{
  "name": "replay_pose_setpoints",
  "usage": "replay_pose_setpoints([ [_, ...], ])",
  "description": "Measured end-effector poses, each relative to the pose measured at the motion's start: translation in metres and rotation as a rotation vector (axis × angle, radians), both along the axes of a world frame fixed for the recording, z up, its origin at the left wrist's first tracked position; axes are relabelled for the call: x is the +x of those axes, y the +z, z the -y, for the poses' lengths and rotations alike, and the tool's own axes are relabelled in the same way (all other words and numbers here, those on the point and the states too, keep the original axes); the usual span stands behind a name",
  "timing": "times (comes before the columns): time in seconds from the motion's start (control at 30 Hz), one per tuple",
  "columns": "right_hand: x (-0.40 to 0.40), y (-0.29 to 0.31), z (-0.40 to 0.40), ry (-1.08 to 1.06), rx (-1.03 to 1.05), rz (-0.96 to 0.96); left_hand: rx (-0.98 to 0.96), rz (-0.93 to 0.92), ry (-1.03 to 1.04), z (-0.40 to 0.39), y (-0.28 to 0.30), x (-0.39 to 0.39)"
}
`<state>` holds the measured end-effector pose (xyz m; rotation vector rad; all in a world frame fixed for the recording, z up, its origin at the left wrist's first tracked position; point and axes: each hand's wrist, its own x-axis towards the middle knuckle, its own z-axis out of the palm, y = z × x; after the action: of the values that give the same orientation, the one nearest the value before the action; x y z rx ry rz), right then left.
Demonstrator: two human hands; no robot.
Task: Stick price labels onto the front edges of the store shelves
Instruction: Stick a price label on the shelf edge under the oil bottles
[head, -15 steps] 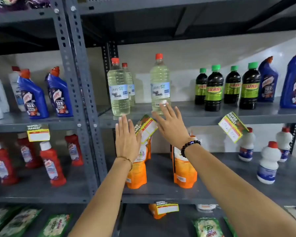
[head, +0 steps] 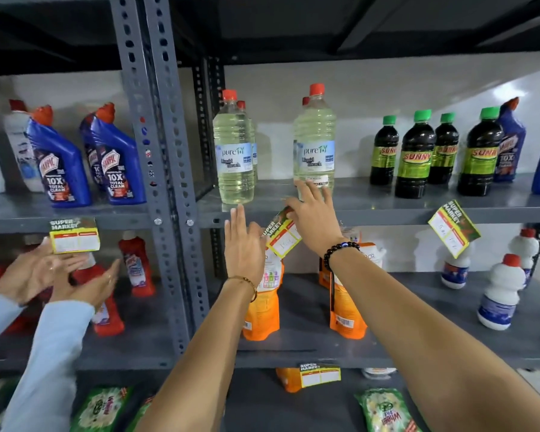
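Head view looks at a grey steel shelf whose front edge carries a tilted price label, hanging crooked below the liquid bleach bottles. The right hand is spread open, fingers flat, pressing over the label's upper corner against the edge; it grips nothing. The left hand is also open and flat, just beside the label's left side, holding nothing.

To do this step well, I judge the label should be turned level with the shelf edge first, then smoothed from the middle outward with flat fingers so the adhesive strip seats fully.

The label is a small card with a green and red "SUPER MARKET" header, a yellow border and white price boxes. A second tilted label hangs further right, and a straight one sits on the left bay, where another person's hands are near it.
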<state>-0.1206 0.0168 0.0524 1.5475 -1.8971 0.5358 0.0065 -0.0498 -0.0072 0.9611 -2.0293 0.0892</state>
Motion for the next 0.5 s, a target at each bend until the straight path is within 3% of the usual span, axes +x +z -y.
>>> replay_pose_setpoints([
  [0.3,0.0,-0.002,-0.003,0.071,-0.102,0.161,-0.073,0.003,-0.146,0.011,0.015,0.013],
  [0.5,0.005,-0.014,-0.009,0.116,-0.116,0.315,-0.054,0.14,-0.236,0.023,0.028,0.023],
])
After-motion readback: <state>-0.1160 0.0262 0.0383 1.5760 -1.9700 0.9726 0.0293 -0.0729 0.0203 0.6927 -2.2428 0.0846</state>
